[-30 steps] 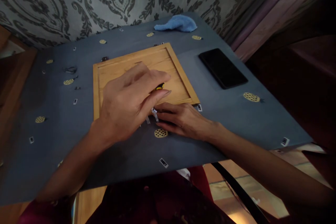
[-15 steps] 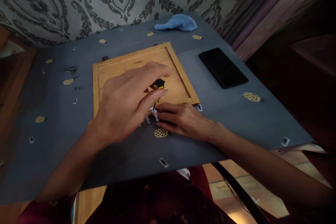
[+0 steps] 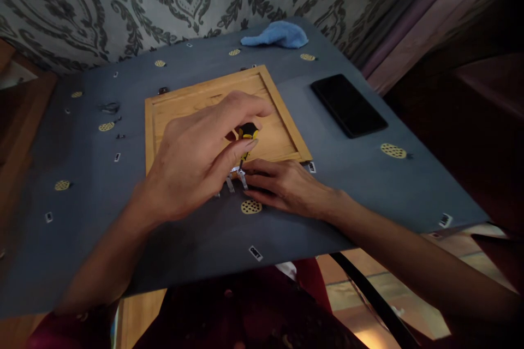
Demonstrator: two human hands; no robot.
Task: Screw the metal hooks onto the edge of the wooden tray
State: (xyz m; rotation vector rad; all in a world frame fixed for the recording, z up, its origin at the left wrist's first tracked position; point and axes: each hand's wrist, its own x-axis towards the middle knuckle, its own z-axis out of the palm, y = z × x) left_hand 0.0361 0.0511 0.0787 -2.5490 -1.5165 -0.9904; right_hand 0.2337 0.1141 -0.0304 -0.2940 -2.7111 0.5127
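Observation:
My left hand [image 3: 196,158] is curled around the black and yellow handle of a screwdriver [image 3: 249,131], thumb in front and forefinger arched over the top. The screwdriver stands nearly upright, its shaft running down to a small silver metal fitting [image 3: 241,175] with narrow prongs. This fitting sits at the near edge of a framed wooden panel [image 3: 282,112] lying flat on the table. From the right, my right hand [image 3: 290,188] lies low with its fingertips closed against the fitting and the panel's edge. My left hand hides much of the panel; the screw itself cannot be made out.
A blue cloth [image 3: 278,35] lies at the far edge of the patterned grey-blue table [image 3: 196,251]. To the right is a black phone [image 3: 347,104]. Small dark pliers or cutters [image 3: 109,108] and a small metal piece [image 3: 120,136] lie left of the panel.
My left hand has shifted and turned slightly around the screwdriver handle. My right hand, the panel and the fitting hold their places.

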